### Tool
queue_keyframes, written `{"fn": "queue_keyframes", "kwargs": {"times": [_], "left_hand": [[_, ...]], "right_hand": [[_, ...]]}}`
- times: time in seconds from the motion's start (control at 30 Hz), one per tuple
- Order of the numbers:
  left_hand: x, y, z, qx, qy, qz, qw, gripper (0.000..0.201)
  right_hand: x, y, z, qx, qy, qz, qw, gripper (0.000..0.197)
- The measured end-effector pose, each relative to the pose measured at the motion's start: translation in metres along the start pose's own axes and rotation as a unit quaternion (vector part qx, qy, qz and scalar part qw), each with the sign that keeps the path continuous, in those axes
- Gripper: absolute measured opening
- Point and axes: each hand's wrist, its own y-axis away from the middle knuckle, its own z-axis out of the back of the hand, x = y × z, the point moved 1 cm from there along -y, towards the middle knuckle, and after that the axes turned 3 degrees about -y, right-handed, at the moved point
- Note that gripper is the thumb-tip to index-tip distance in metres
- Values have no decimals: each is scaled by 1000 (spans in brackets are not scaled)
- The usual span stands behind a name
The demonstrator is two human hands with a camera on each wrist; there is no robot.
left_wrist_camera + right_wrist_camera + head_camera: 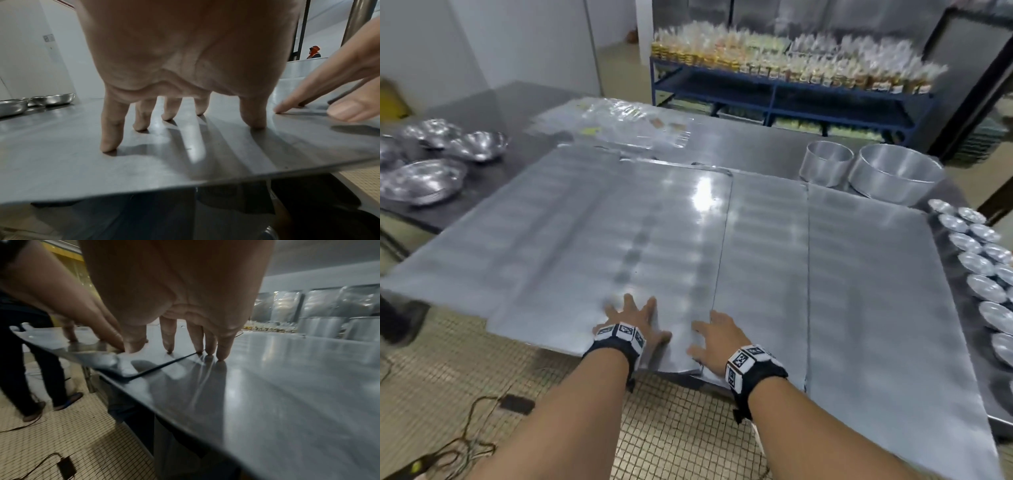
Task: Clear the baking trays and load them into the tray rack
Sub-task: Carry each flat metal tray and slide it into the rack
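Four flat baking trays (592,219), two round tins (825,164), four steel bowls (424,178) and two hands (633,318).

Commercial bakery kitchen: steel table (756,137), flat baking trays (602,222), bagged goods (791,65) (blue rack).

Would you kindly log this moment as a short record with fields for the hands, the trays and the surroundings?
left hand: fingers spread, fingertips pressing on the top tray
right hand: fingers straight, tips at that tray's right edge
trays: bare flat sheets overlapping on the table, near ends overhanging the floor
right of trays: two round tins, rows of small moulds
left: metal bowls
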Motion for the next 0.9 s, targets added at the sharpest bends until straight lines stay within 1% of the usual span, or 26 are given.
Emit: {"fn": "queue_keyframes", "kwargs": {"times": [0.07,0.17,0.23,0.27,0.33,0.37,0.47,0.53,0.6,0.63,0.7,0.77,0.8,0.87,0.9], "left_hand": [[-10,5,0,12,-7,-3,1000,100],[-29,17,1,8,-22,-20,1000,93],[-36,22,5,-8,-33,-43,998,85],[-39,23,7,-26,-42,-59,997,78],[-42,25,14,-58,-55,-85,993,65],[-42,26,18,-64,-58,-92,992,60],[-32,25,26,-63,-48,-115,990,53],[-14,23,29,-64,-7,-113,992,51],[11,19,26,-67,50,-78,993,55],[26,16,23,-77,70,-48,993,59],[57,14,16,-100,95,47,989,75],[89,15,10,-100,137,162,972,104],[105,14,7,-97,166,206,959,118],[131,10,1,-79,225,260,936,136],[140,8,-1,-68,242,275,928,139]], "right_hand": [[-4,4,-2,-13,6,-2,1000,63],[-13,9,0,-55,-4,-23,998,55],[-16,11,2,-73,-7,-43,996,50],[-17,12,2,-76,-9,-57,995,49],[-18,12,4,-82,-18,-94,992,47],[-17,13,5,-86,-24,-113,990,47],[-10,14,4,-95,-49,-175,979,55],[-4,14,-1,-106,-91,-216,966,69],[3,15,-3,-123,-137,-266,946,84],[6,15,-4,-130,-153,-294,935,88],[14,15,-3,-130,-169,-352,912,92],[23,15,-3,-121,-176,-401,891,92],[27,15,-4,-118,-180,-418,882,92],[35,13,-7,-123,-192,-439,869,94],[39,13,-8,-126,-200,-447,863,95]]}}
